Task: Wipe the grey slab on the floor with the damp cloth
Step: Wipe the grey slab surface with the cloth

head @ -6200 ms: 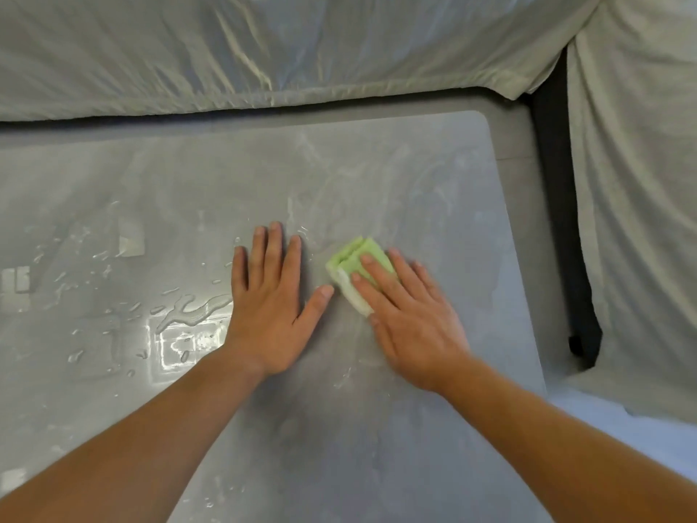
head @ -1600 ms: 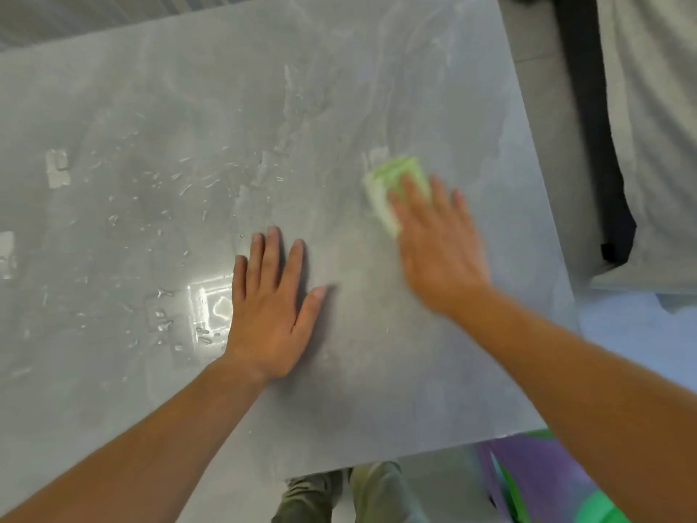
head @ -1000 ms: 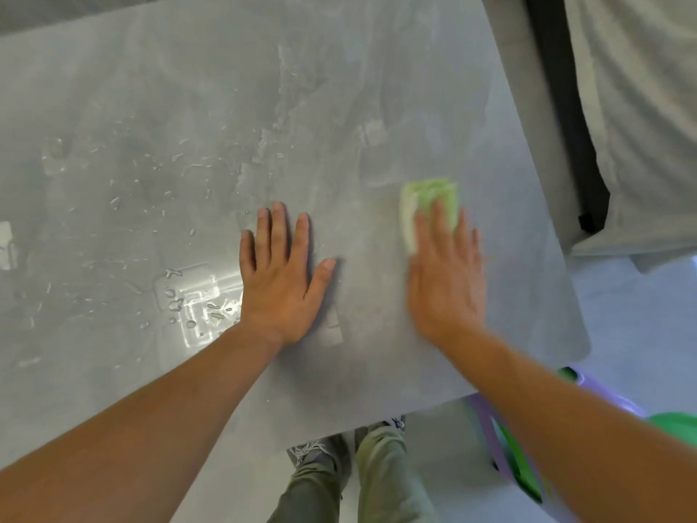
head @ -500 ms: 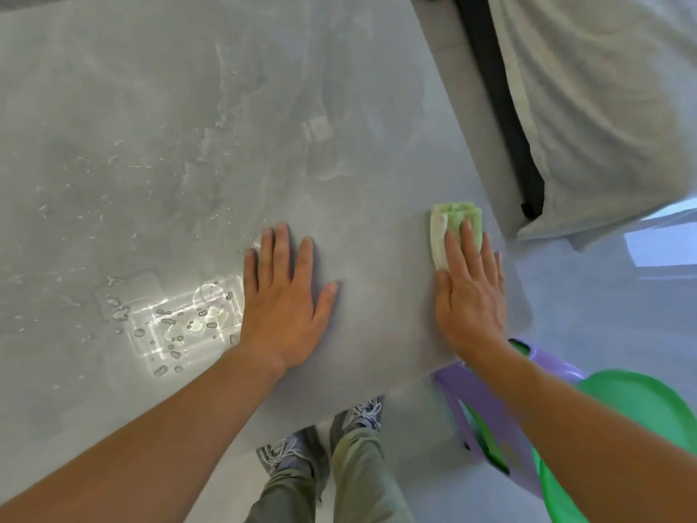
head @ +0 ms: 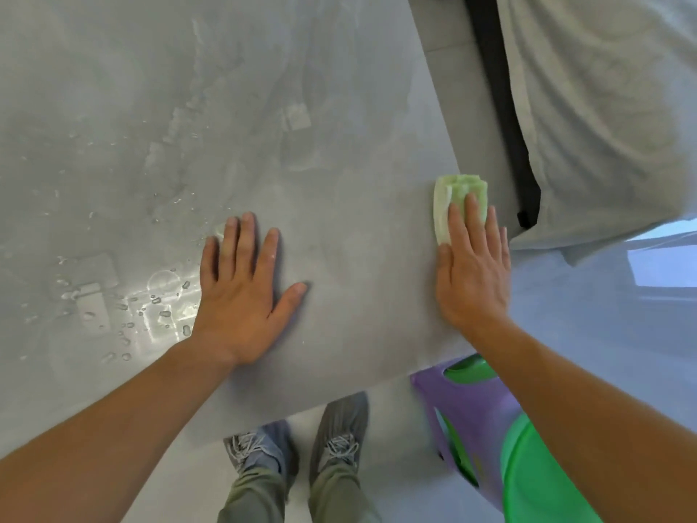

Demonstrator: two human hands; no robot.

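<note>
The grey slab (head: 339, 164) fills most of the view, with water drops and a bright wet patch at its left. A folded light green cloth (head: 454, 198) lies at the slab's right edge. My right hand (head: 471, 269) presses flat on the cloth, fingers covering its near half. Flat on the slab's middle rests my left hand (head: 245, 292), fingers spread, holding nothing.
A pale sheet (head: 603, 107) drapes over something dark at the right, close to the slab's edge. A purple stool (head: 464, 417) and a green basin (head: 535, 481) stand at the near right. My two shoes (head: 301, 443) stand at the slab's near edge.
My right hand has slid the cloth rightwards across the slab to its right edge. My left hand stays planted. The view has tilted down towards my feet.
</note>
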